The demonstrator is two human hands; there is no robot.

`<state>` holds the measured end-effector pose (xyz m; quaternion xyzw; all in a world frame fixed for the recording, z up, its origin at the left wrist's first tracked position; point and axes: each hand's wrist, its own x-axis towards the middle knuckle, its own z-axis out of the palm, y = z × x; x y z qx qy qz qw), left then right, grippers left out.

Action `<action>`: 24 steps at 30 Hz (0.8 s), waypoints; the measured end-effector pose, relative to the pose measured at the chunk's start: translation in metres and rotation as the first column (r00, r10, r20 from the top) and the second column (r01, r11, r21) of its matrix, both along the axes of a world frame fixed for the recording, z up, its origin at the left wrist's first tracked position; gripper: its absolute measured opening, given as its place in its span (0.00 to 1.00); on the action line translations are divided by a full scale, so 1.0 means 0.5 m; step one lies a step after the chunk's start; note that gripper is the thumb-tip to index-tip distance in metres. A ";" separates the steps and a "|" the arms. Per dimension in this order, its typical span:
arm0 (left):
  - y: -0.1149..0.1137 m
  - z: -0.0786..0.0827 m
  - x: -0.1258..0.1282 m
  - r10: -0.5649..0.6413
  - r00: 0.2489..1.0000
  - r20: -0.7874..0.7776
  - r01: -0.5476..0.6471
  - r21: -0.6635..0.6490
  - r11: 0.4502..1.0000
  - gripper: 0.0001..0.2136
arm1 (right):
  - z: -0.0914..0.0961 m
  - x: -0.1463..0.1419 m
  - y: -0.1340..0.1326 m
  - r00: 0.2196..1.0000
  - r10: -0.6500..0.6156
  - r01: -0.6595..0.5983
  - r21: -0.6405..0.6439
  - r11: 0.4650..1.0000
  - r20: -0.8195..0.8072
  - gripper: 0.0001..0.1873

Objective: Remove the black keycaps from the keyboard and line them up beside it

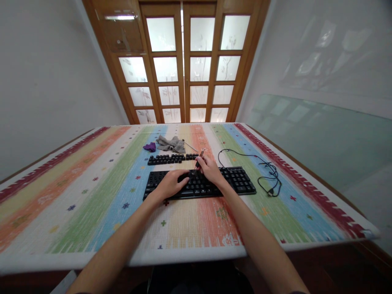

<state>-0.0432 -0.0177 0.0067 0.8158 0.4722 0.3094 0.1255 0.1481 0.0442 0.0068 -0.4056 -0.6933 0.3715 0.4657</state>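
Note:
A black keyboard [196,190] lies across the near middle of the table, with bare spots on its left part where keycaps are off. My left hand [171,183] rests on its left side, thumb apart from the fingers, holding nothing I can see. Above the middle keys, my right hand [208,168] is closed round a slim tool [202,152] with a dark body and a pinkish, shiny upper end. The tool's lower end points down at the keys; its exact kind is unclear. Just behind the keyboard, loose black keycaps [167,159] sit in rows.
A grey cloth [171,144] and a small purple cloth [150,147] lie crumpled behind the keycaps. Beside the grey cloth is a thin pale stick [191,145]. The keyboard's black cable [269,165] lies loosely coiled at right. A striped cloth [92,196] covers the table.

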 end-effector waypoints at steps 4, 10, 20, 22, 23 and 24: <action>0.002 0.005 0.003 0.018 0.983 0.181 -0.010 -0.043 0.999 0.19 | 0.004 -0.004 -0.007 0.994 0.089 -0.086 0.056 0.995 -0.063 0.21; 0.011 0.005 0.009 0.028 0.912 0.410 0.046 -0.170 0.984 0.24 | 0.013 -0.006 -0.018 0.972 0.211 -0.205 0.068 0.976 -0.105 0.20; 0.023 -0.005 0.007 0.082 0.785 0.613 0.162 -0.332 0.929 0.25 | 0.013 -0.001 -0.013 0.949 0.279 -0.280 0.015 0.960 -0.147 0.24; 0.023 -0.005 0.006 0.111 0.763 0.637 0.144 -0.335 0.931 0.24 | 0.014 -0.001 -0.012 0.946 0.277 -0.280 0.003 0.960 -0.166 0.25; 0.022 -0.004 0.005 0.126 0.754 0.644 0.125 -0.329 0.936 0.22 | 0.015 -0.002 -0.012 0.947 0.271 -0.276 0.000 0.961 -0.171 0.25; 0.022 -0.004 0.004 0.140 0.750 0.647 0.100 -0.320 0.942 0.21 | 0.015 -0.002 -0.011 0.949 0.262 -0.266 -0.003 0.964 -0.173 0.26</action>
